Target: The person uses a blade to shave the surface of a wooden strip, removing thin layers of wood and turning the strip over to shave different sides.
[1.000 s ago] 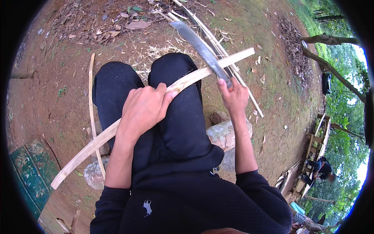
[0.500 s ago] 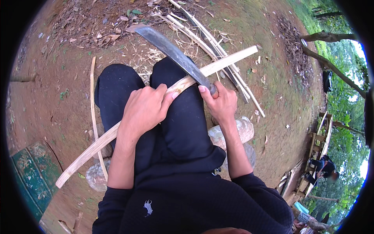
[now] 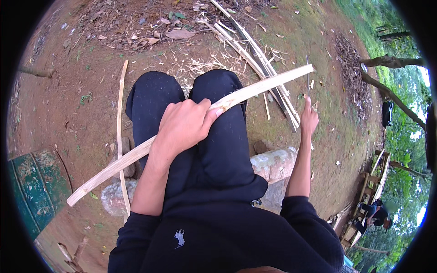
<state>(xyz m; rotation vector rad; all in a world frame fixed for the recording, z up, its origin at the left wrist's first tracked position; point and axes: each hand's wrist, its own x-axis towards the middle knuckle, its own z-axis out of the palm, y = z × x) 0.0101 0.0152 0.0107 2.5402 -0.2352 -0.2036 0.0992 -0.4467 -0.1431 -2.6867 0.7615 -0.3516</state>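
My left hand (image 3: 183, 126) is closed around a long, pale, slightly curved wooden strip (image 3: 266, 87). The strip runs slantwise across my thighs, its far end up to the right and its near end down to the left. Out to the right, my right hand (image 3: 309, 120) is wrapped around the handle of a machete. Seen almost edge-on, the machete blade (image 3: 308, 84) looks like a thin dark line pointing away from me, close to the strip's far end. Whether blade and strip touch I cannot tell.
Long split strips (image 3: 259, 57) lie beyond my knees among wood shavings (image 3: 200, 66). A thin strip (image 3: 120, 123) stands left of my legs. Beside me are a log (image 3: 275, 164) and a green metal panel (image 3: 38, 186). At the far right, a person (image 3: 375, 214) is near a wooden bench.
My right hand has carried the machete off the strip's middle, rightward and away from my legs, turning the blade edge-on. The left hand keeps its grip on the strip.
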